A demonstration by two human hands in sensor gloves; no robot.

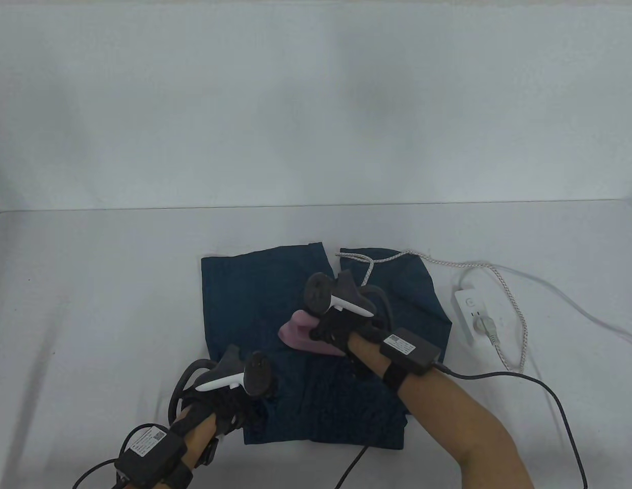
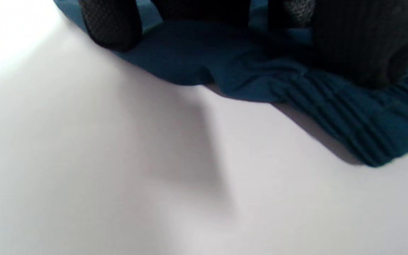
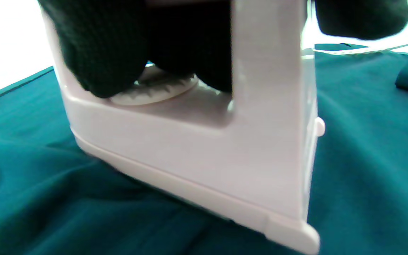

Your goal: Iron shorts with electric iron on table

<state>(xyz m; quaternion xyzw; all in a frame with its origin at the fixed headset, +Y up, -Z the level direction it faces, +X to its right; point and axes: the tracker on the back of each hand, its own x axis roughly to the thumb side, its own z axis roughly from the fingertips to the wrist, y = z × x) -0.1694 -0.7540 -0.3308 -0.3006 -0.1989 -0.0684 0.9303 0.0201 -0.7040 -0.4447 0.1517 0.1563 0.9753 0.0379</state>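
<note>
Currently my right hand grips the handle of the pink iron, fingers wrapped through the handle opening above the ribbed dial. I judge this closed grip gives the downward pressure and steering needed for a pass. The soleplate rests flat on the dark blue shorts, near the middle of the garment where the two legs meet.

My left hand presses on the near-left corner of the shorts, close to the ribbed waistband. The left wrist view shows gloved fingertips resting on the cloth, not pinching it. I judge this anchors the fabric so the iron does not drag it into folds.

The shorts lie spread on the white table, legs toward the far side, waistband at the near edge. The braided iron cord runs over the far-right leg to a white power strip right of the garment, where a plug is seated; this keeps the cord mostly off the ironing path.

White labels on both wrist units carry print too small to read. No brand is legible on the iron.
</note>
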